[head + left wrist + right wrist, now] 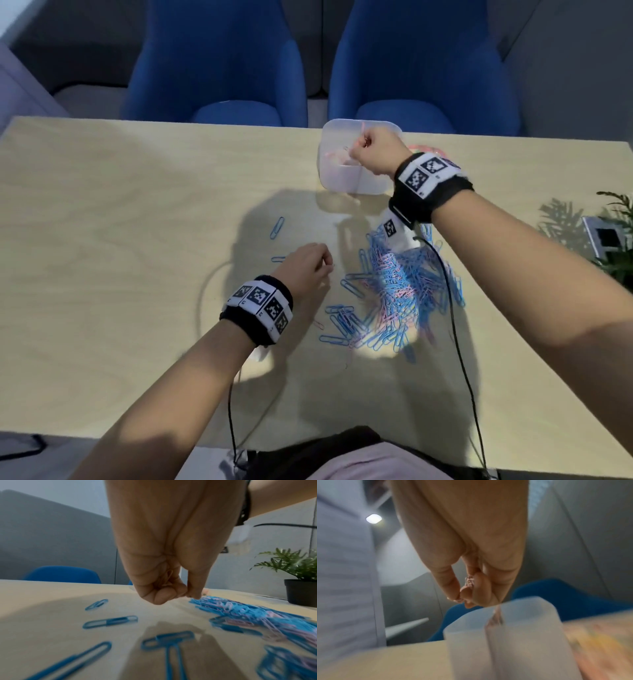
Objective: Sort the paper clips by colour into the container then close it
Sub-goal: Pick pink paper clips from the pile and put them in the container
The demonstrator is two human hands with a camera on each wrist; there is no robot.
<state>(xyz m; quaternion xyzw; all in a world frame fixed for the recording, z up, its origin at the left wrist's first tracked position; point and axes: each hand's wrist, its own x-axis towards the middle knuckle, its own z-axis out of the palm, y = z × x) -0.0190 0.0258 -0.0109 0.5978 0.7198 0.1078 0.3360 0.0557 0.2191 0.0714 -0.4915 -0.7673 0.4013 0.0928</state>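
A heap of blue and pink paper clips (394,291) (248,609) lies right of centre on the wooden table (137,205). Stray blue clips (276,227) (109,621) lie left of it. My left hand (327,265) (187,595) hovers at the heap's left edge, fingers curled, with a pink clip (167,577) tucked in the palm. The translucent divided container (337,178) (471,635) stands open at the far edge. Over it my right hand (356,147) (460,599) pinches a few pink clips (469,582).
Two blue chairs (219,68) stand beyond the table. A potted plant (616,240) (291,563) sits at the right edge. A pink and yellow object (424,149) lies just right of the container. Black cables (459,325) trail from both wrists across the table.
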